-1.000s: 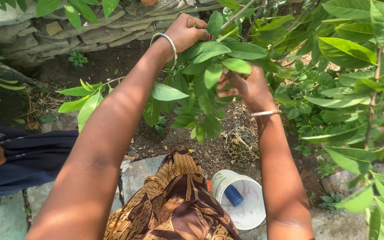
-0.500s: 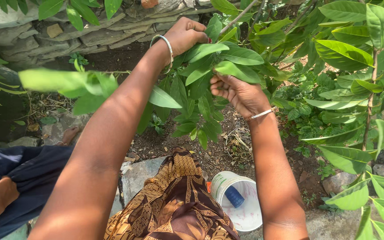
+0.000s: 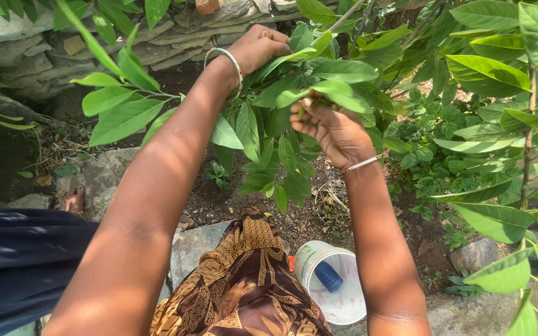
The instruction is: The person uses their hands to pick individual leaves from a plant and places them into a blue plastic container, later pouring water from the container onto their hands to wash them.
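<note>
left hand: far centre of the scene, fingers curled shut around the leafy branch, a silver bangle on the wrist.
right hand: just nearer and right of the left hand, palm turned toward the camera, fingers bent in among the leaves; whether they pinch a leaf or stem, i cannot tell, since foliage covers the fingertips.
thin bangle: on the right wrist.
leafy branch: held between the two hands at far centre, its long green leaves drooping toward the ground, the stem running up to the far right.
bucket: white, on the ground near the person, right of centre, below the right forearm.
blue object: small cylinder lying inside the bucket.
skirt: brown patterned cloth, near centre, just left of the bucket.
stone wall: stacked flat stones along the far left.
other person: dark blue cloth at near left, with a bare foot on a stone just beyond it.
ground: bare soil with small weeds under the branch.
</note>
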